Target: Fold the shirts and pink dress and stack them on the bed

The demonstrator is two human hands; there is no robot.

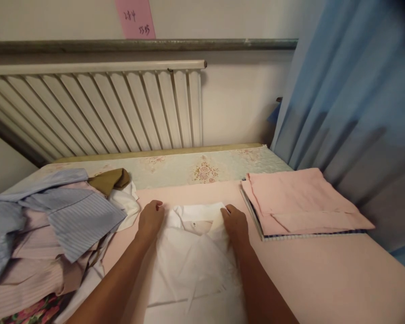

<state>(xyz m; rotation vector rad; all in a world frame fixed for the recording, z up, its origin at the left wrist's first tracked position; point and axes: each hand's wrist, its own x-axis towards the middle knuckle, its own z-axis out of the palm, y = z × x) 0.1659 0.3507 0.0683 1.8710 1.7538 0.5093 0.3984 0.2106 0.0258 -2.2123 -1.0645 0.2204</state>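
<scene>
A white collared shirt (pixel 192 265) lies in front of me, front down as far as I can tell, its collar (pixel 200 211) pointing away from me and a button showing inside the neck opening. At the collar's right corner my right hand (pixel 235 221) is closed, pinching the fabric between thumb and fingers. My left hand (pixel 151 219) is at the shirt's left shoulder edge with its fingers curled in; the exact grip there is partly hidden. The lower part of the shirt runs out of view between my forearms.
Pink sheet (pixel 324 274) covers the bed over a floral mattress (pixel 175 170). Rumpled clothes (pixel 77 216) are heaped on the left. Folded pink cloth (pixel 300 200) lies on the right. Behind stands a radiator (pixel 121 112); a blue curtain (pixel 351 103) hangs at right.
</scene>
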